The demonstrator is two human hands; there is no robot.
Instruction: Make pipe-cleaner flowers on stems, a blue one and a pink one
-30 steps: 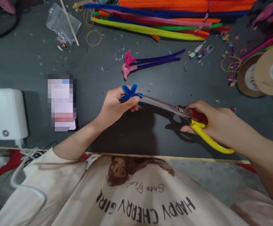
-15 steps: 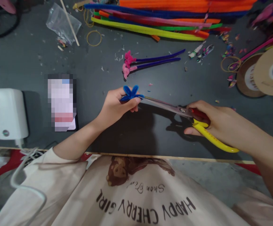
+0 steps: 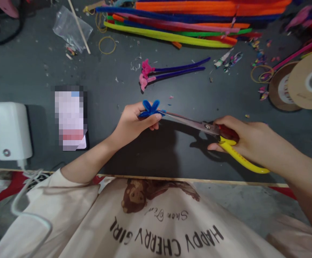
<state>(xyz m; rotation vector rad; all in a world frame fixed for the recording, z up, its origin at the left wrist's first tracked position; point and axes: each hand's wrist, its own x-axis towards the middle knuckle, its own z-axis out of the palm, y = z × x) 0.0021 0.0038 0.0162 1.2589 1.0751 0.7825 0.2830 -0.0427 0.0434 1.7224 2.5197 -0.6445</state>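
My left hand (image 3: 134, 122) pinches a blue pipe-cleaner flower (image 3: 151, 107) between thumb and fingers, its looped petals standing up. My right hand (image 3: 250, 139) grips the handles of yellow and dark red scissors (image 3: 207, 126). The blade tips reach the blue flower's right side, close to my left thumb. Whether the tips touch the fuzzy wire is too small to tell. Beyond my hands lie two pink flowers (image 3: 144, 75) on dark purple stems (image 3: 181, 67).
A bundle of coloured pipe cleaners (image 3: 172, 32) lies at the back. Ribbon spools (image 3: 301, 82) stand at the right. A phone (image 3: 70, 118), a white power bank (image 3: 9, 130) with a cable and a plastic bag (image 3: 71, 27) are on the left.
My right hand and the scissors have shifted slightly left. The blue flower has turned a little in my left hand, and its petals have moved slightly right.
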